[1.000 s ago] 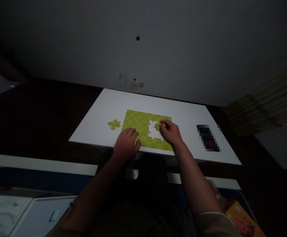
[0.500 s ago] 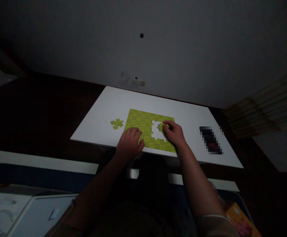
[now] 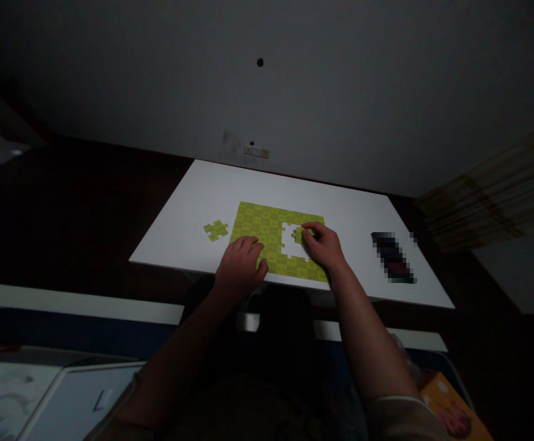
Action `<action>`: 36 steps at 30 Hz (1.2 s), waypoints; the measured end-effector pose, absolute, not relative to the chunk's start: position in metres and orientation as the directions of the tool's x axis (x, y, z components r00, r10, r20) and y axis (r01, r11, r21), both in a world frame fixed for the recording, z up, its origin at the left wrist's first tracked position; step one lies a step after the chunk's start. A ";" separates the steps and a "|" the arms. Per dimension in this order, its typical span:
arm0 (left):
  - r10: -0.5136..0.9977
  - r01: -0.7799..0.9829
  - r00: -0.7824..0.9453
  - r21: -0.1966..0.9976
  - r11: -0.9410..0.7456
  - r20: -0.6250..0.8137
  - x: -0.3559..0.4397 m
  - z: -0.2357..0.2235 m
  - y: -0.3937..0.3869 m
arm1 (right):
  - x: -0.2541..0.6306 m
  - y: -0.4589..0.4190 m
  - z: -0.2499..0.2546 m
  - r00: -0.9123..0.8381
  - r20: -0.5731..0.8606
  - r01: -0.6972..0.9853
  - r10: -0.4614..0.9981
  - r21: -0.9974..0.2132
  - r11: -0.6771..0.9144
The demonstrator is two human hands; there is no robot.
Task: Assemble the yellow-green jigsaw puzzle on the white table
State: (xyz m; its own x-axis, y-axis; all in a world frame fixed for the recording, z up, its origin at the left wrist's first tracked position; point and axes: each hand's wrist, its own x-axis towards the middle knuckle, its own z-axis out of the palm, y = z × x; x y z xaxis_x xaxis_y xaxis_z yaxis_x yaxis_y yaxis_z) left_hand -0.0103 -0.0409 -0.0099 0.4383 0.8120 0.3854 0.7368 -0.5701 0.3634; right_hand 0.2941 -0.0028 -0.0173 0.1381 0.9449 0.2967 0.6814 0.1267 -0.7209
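A green jigsaw puzzle (image 3: 267,226) lies face-patterned on the white table, with a white gap in its right half. My right hand (image 3: 324,246) pinches a green puzzle piece (image 3: 298,234) at the upper right of that gap; my fingers cover part of the piece. At the puzzle's lower left corner rests my left hand (image 3: 240,263), fingers apart and slightly bent, holding nothing. Left of the puzzle, loose green puzzle pieces (image 3: 216,229) lie on the table, seemingly joined or touching.
The white table (image 3: 340,205) stands near a grey wall with a socket strip (image 3: 256,151). On its right side lies a dark pixelated object (image 3: 392,257). An orange box (image 3: 451,407) is at lower right, and a white-framed board (image 3: 83,398) at lower left.
The view has shifted very slightly. My right hand and the puzzle piece stay at nearly the same spot over the gap, and my left hand has hardly moved.
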 end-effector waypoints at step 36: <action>0.871 0.733 0.214 0.517 -0.442 0.442 -0.030 -0.005 -0.023 | 0.303 0.001 -0.022 0.303 0.386 0.554 0.872 -0.815 0.168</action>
